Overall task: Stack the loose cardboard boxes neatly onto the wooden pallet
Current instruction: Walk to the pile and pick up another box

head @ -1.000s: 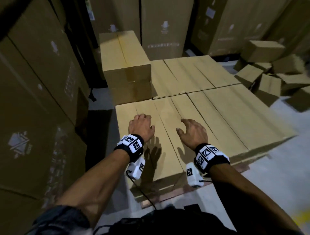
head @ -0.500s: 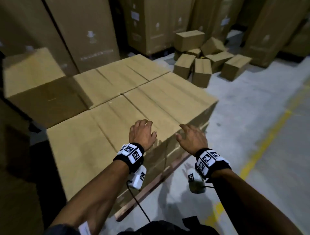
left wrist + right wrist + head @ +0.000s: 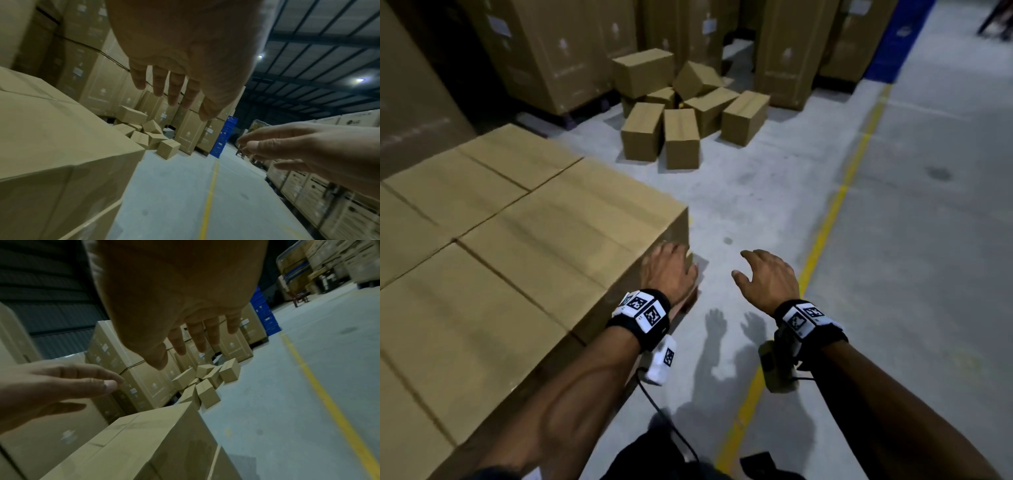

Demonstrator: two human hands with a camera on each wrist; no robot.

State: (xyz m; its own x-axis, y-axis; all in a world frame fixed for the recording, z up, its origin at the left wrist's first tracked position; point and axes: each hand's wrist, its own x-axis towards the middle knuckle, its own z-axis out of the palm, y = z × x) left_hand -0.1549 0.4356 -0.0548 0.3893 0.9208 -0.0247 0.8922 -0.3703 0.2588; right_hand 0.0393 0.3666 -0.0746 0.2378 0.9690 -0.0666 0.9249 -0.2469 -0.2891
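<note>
The stacked boxes (image 3: 524, 246) sit in a flat, tight layer at the left of the head view, their near right corner just beside the left hand (image 3: 671, 274). The pallet under them is not clearly visible. The loose boxes (image 3: 681, 109) lie in a jumbled heap on the concrete floor (image 3: 893, 240), well apart from the stack, at the foot of the tall cartons (image 3: 558, 51) that line the back.

Compared with half a second ago, the view has swung to the right: the stack now fills only the left side, the extra box that stood on its far left corner is out of view, and the heap sits near the top centre instead of far off. The left hand, which was over the top of the stack, is now at its corner edge, and the right hand (image 3: 767, 277) is out over bare floor.

A yellow line (image 3: 822, 236) runs along the floor to the right of the hands, and blue crates (image 3: 225, 136) stand beyond the tall cartons. Between the hands and the heap there is only open floor.

Both hands are palm down and hold nothing. The left hand's fingers (image 3: 172, 87) are spread and nearly straight; the right hand's fingers (image 3: 197, 337) are loosely extended with a slight curl. Whether the left hand touches the stack's corner cannot be told.
</note>
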